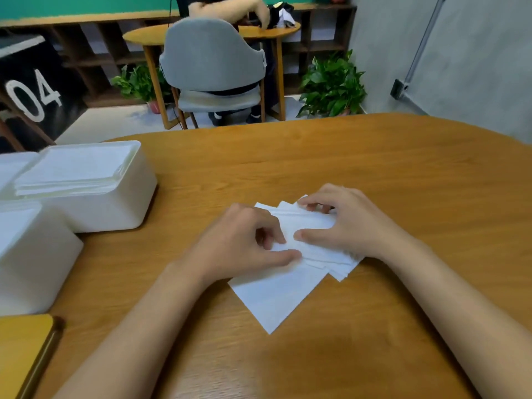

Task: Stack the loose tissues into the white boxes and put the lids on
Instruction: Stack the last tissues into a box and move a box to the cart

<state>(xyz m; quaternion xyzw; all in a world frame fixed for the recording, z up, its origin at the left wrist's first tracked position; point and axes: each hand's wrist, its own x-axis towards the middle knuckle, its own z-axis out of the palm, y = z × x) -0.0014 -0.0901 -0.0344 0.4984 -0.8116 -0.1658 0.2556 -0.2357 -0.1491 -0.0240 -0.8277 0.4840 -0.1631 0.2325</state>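
Left grip (pixel 243 244) and right grip (pixel 345 223) both pinch a fanned pile of loose white paper tissues (pixel 276 295) on the brown wooden tabletop (pixel 374 174); two white rectangular boxes (pixel 115 210) stand apart at left.

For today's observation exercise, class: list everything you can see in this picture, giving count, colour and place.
loose tissues: one fanned pile, white, table centre
tissue stack: one, white, topping the far box
boxes: at least two, white, table's left
flat board: one, yellow, near-left corner
table: one, brown wood, foreground
chair: one, grey, background
plants: two, green, background floor
left hand: pinching the pile
right hand: gripping the pile
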